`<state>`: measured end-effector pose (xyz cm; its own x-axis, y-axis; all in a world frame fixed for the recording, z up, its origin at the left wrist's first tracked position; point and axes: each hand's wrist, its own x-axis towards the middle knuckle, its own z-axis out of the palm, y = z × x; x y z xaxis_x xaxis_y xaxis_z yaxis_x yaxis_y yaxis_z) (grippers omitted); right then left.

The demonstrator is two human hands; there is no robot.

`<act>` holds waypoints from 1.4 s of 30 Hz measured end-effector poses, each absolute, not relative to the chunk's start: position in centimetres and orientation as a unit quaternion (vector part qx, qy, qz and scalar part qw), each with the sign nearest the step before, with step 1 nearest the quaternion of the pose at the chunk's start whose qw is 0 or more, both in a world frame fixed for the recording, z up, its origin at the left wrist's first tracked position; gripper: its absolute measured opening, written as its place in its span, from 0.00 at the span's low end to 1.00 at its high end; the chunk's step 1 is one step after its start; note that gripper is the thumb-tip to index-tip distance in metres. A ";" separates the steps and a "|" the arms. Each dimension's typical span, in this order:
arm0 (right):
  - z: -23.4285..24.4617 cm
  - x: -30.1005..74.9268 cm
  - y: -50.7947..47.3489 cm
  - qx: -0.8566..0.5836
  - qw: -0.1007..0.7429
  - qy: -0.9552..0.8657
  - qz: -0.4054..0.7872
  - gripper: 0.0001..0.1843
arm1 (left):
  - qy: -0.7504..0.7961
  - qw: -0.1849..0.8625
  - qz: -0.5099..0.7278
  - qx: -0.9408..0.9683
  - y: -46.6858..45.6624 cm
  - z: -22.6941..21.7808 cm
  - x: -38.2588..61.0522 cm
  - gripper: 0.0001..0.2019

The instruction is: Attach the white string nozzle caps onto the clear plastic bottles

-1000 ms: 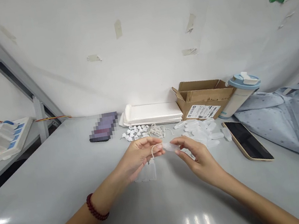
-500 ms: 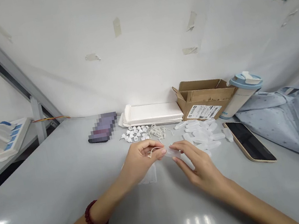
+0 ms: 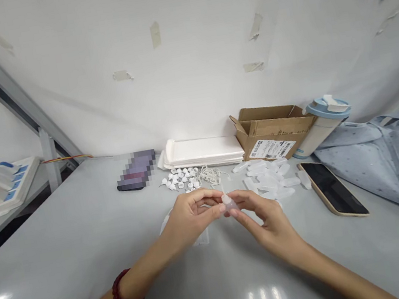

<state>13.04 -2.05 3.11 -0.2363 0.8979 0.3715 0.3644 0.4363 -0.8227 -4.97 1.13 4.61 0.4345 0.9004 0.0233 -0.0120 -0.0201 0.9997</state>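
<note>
- Translucent plastic vial [image 3: 227,201] is held just above the grey table [image 3: 66,243], near its middle, pinched between both hands.
- Left hand [image 3: 190,217]: thumb and forefinger are closed on one end of the vial. A red bead bracelet [image 3: 122,294] circles the wrist.
- Right hand [image 3: 269,222]: fingertips are clamped on the vial from the opposite side.
- Behind the hands lie white caps [image 3: 181,179], a tangle of string loops [image 3: 211,174] and a pile of loose vials [image 3: 269,177], all apart from the hands.
- Farther back stand stacked white trays [image 3: 203,151], a cardboard box [image 3: 273,132] and a blue-lidded tumbler [image 3: 320,126].
- Right of the pile, a phone [image 3: 332,189] lies flat, just beside a blue cloth [image 3: 388,158].
- The left hand covers most of some pale items [image 3: 203,238] on the table, and their kind cannot be made out.
- A dark object [image 3: 136,170] is blurred out. Whether a string is attached to the held vial is not discernible.
</note>
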 end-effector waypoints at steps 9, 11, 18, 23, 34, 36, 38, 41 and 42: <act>3.9 12.8 -1.6 -0.399 0.465 -0.523 0.592 0.14 | 0.299 0.138 0.470 0.819 0.5 4.5 -5.0 0.12; 3.7 12.7 -1.5 -0.384 0.468 -0.508 0.613 0.15 | 0.259 0.077 0.427 0.863 0.7 4.1 -5.1 0.17; 3.1 12.4 -1.6 -0.371 0.467 -0.474 0.648 0.15 | 0.268 -0.028 0.341 0.901 0.9 3.4 -5.1 0.21; 3.0 12.5 -1.5 -0.382 0.462 -0.474 0.645 0.18 | 0.285 0.006 0.341 0.896 1.0 3.4 -5.1 0.21; 2.2 12.3 -1.2 -0.489 0.369 -0.605 0.508 0.11 | 0.330 0.133 0.194 0.914 1.2 5.1 -6.1 0.17; 2.1 12.2 -1.3 -0.510 0.340 -0.640 0.464 0.10 | 0.333 0.144 0.161 0.918 1.2 5.3 -6.2 0.16; 1.9 12.2 -1.4 -0.517 0.322 -0.665 0.432 0.09 | 0.337 0.153 0.133 0.919 1.1 5.4 -6.3 0.15; 1.8 12.1 -1.6 -0.515 0.307 -0.694 0.398 0.10 | 0.342 0.152 0.116 0.920 1.0 5.4 -6.3 0.14; 1.7 12.1 -1.6 -0.516 0.302 -0.702 0.387 0.10 | 0.344 0.150 0.113 0.920 1.0 5.3 -6.3 0.13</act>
